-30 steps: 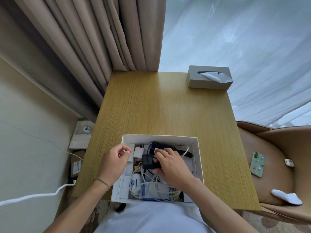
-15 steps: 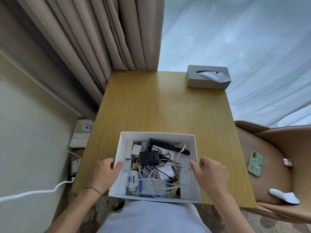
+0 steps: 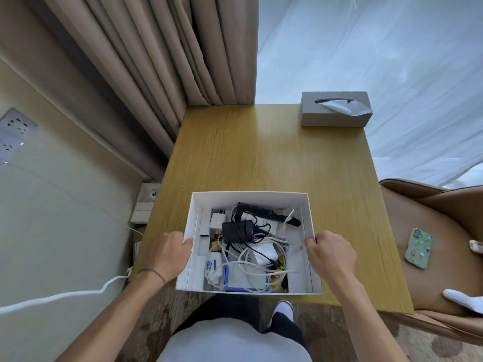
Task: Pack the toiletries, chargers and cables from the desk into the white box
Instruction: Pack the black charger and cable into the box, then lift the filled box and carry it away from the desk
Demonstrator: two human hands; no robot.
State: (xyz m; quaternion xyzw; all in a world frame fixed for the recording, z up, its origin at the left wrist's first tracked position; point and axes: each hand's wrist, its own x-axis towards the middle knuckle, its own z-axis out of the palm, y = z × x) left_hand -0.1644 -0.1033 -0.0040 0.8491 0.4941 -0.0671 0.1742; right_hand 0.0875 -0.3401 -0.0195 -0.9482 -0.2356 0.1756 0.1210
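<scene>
The white box (image 3: 248, 197) sits at the near edge of the wooden desk (image 3: 261, 152), its front overhanging slightly. Inside lie a black charger (image 3: 237, 232), a black comb (image 3: 266, 212), tangled white cables (image 3: 251, 259), a small white bottle with a blue print (image 3: 212, 266), a blue-edged pack (image 3: 235, 279) and a yellow item (image 3: 279, 275). My left hand (image 3: 168, 253) grips the box's left wall, thumb over the rim. My right hand (image 3: 330, 253) grips the right wall the same way.
A grey tissue box (image 3: 335, 109) stands at the desk's far right corner. A tan armchair (image 3: 431, 231) to the right holds a phone in a green case (image 3: 418, 249). Curtains hang behind; a white cable (image 3: 65, 295) runs along the left wall.
My right hand let go of the black charger inside the box and moved out to the right wall. Both hands now hold the box sides, and the view has risen.
</scene>
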